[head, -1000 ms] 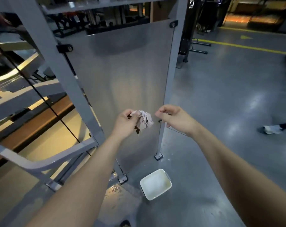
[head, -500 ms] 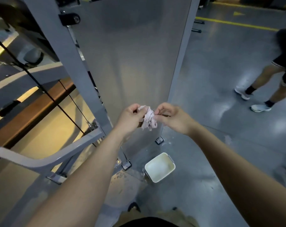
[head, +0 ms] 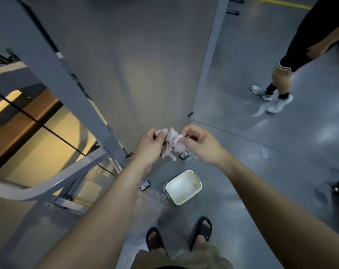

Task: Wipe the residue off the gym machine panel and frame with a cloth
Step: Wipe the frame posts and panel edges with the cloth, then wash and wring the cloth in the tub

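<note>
Hanging in the air between 2 sets of fingers, 1 crumpled pale pink cloth (head: 172, 146) is recorded, clear of the machine. Its left edge is clamped by the curled fingers and thumb of the left hand (head: 150, 145). Its upper right corner is pinched by the right hand (head: 200, 144), whose fingers are curled close together.

Beyond and above the fingers, 1 grey panel (head: 145, 65) is listed, touched by neither cloth nor hand. To the left of the left fingers, 1 slanted post (head: 54, 74) of the grey frame is noted; just beyond the right fingers, 1 upright post (head: 210, 55) is noted. 2 bolted foot plates (head: 184, 156) are entered: 1 directly below the cloth, 1 below the left wrist.

Well to the left of the left fingers, 1 black cable (head: 48, 129) is seen stretched taut. Below the right fingers, 1 white tub (head: 184, 188) is set on the grey floor (head: 262, 171); its whitish contents cannot be identified. Nearer than the fingers, at the lower edge, 2 black sandals (head: 157, 239) are worn. Far to the right of the right fingers, 1 bystander's legs (head: 281, 80) in white trainers are seen.
</note>
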Demonstrator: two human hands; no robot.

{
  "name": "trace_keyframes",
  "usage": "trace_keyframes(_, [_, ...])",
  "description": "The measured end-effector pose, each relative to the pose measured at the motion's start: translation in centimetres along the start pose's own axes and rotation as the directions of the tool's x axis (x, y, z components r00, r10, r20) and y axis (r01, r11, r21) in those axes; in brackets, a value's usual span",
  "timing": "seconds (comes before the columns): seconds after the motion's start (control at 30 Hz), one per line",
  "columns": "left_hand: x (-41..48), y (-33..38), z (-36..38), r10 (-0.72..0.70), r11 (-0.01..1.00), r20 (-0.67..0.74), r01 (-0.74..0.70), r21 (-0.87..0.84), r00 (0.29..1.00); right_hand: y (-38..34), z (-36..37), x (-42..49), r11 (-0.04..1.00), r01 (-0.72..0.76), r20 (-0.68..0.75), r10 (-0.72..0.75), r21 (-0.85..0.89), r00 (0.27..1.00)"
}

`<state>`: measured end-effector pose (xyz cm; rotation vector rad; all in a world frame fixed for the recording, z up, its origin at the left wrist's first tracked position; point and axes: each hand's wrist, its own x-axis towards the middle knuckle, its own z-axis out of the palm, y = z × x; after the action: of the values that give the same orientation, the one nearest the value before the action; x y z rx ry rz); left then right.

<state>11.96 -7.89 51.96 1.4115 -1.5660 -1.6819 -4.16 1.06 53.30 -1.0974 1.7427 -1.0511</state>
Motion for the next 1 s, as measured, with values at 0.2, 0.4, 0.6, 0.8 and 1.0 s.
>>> trace_keyframes(0.2, [3.3, -3.1, 6.2, -0.068, 0.991, -0.045, 0.062, -0.119, 0.997, 5.7, -4.1, 2.3, 0.962, -0.151, -0.105, 0.179, 0.226, 0.978])
trace_keyframes(0.4, [7.4, -7.4, 11.3, -0.176, 0.981, -0.272, 0.144, -0.133, 0.946, 12.6, -4.7, 5.8, 0.944, -0.219, -0.007, 0.228, 0.247, 0.974])
trace_keyframes(0.6, [11.3, -14.5, 13.0, -0.202, 0.974, -0.456, 0.228, 0.001, 0.867, 22.8, -3.0, 9.5, 0.877, -0.306, 0.228, 0.234, 0.37, 0.945])
trace_keyframes(0.8, [15.8, -26.9, 13.6, -0.404, 0.892, -0.308, 0.446, 0.078, 0.862, 34.9, -0.4, 10.4, 0.843, -0.392, 0.274, 0.305, 0.368, 0.912])
trace_keyframes(1.0, [19.6, -40.9, 16.5, -0.56, 0.815, 0.081, 0.532, 0.229, 0.824, 49.0, 4.6, 11.9, 0.869, -0.482, 0.346, 0.421, 0.111, 0.839])
